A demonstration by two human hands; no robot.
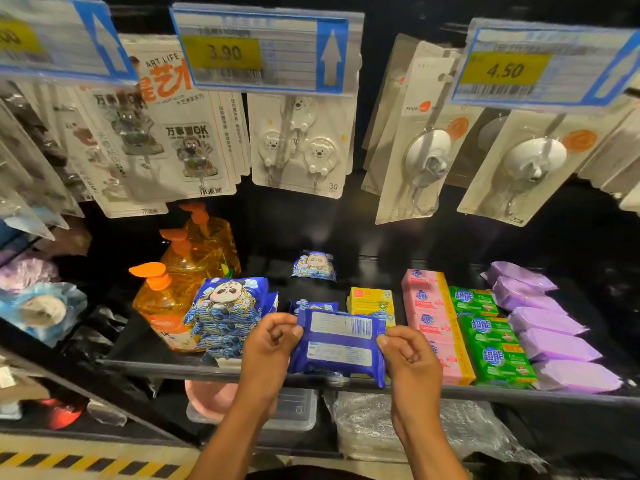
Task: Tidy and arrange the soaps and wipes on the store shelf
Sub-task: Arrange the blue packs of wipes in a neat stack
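I hold a blue wipes pack (339, 344) back side up, label and barcode showing, above the front edge of the black shelf (166, 365). My left hand (273, 344) pinches its left edge and my right hand (408, 355) pinches its right edge. To the left leans a stack of blue panda wipes packs (228, 310). One more panda pack (314, 266) stands far back. Behind the held pack sit another blue pack (313, 305) and a yellow soap box (370, 301). Pink soaps (429, 306), green soaps (485, 334) and purple packs (543, 320) run in rows at right.
Orange pump bottles (183, 271) stand at the shelf's left. Hook packs (298, 143) and price tags (263, 50) hang above. A lower shelf holds a pink tub (207, 396) and plastic-wrapped goods (381, 424). A yellow-black striped floor edge (79, 459) lies bottom left.
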